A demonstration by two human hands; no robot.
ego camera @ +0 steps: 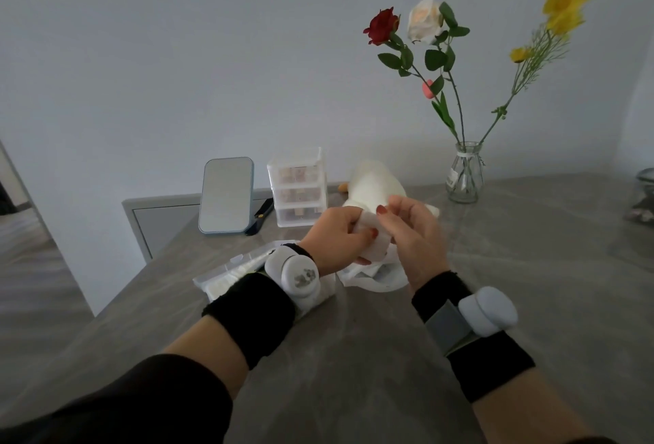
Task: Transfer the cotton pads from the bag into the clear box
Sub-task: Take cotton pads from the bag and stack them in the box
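Our left hand (pixel 339 235) and right hand (pixel 417 242) both grip the soft white cotton-pad stack (pixel 378 249); we should squeeze evenly (no fanning) lifting it out.

One head-worn wide view looks forward and down across the table (pixel 354 355), seemingly close.

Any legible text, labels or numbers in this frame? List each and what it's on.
Nothing is readable.
Tag on the glass vase: too small and blurred.
Grey mark on the left wrist device: blurred, may not be text.
Cotton pads: no print visible.
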